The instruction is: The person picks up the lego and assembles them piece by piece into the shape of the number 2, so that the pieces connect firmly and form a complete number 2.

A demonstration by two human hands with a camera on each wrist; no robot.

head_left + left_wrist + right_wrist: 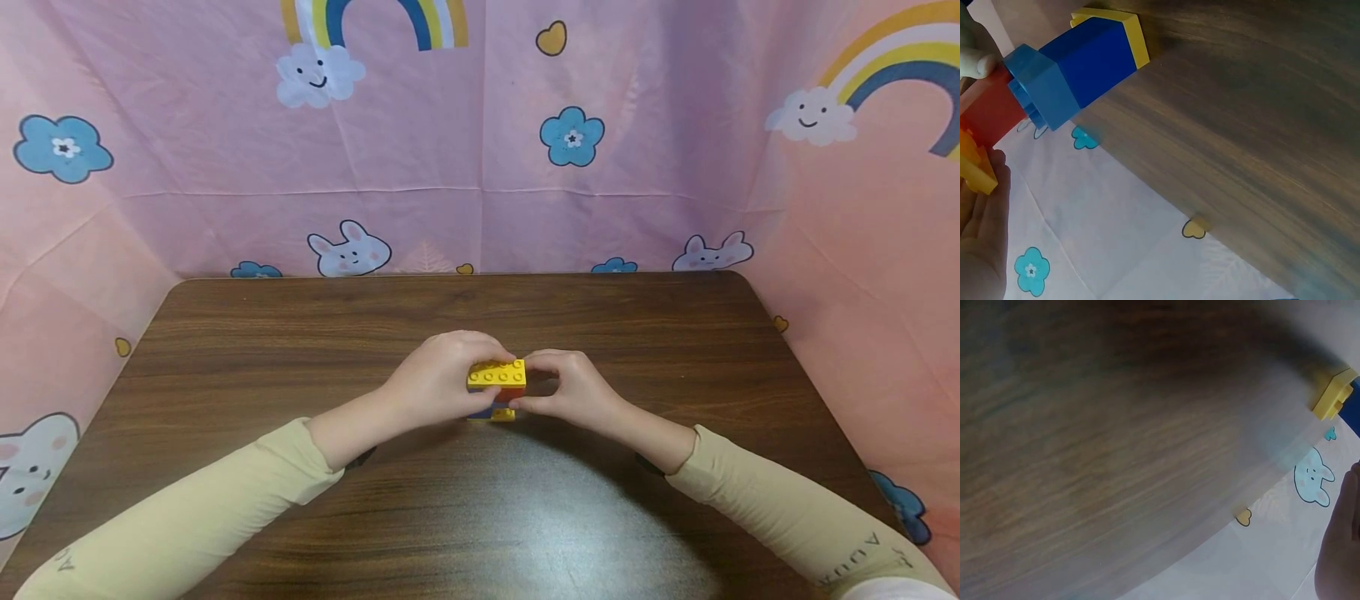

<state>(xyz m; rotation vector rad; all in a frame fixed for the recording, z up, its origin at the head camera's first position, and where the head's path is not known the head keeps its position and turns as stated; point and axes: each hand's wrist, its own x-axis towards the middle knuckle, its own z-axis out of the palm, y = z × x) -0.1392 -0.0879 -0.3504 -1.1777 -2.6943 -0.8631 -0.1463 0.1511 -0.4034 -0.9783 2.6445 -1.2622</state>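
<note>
A small tower of toy building bricks stands on the table near the middle of the head view. Its bottom is a yellow brick (1138, 39), then a dark blue brick (1092, 61) and a lighter blue brick (1054, 90). Above these sits a red brick (513, 395), jutting to the right, and on top is a studded yellow brick (497, 377). My left hand (442, 379) grips the top yellow brick, thumb in front and fingers behind. From the right, my right hand (573, 387) pinches the red brick's end; its exact finger contact is partly hidden.
The brown wooden table (300, 333) has rounded far corners. A pink patterned cloth (480, 167) hangs behind it and along both sides. Light glares off the tabletop in front of the tower.
</note>
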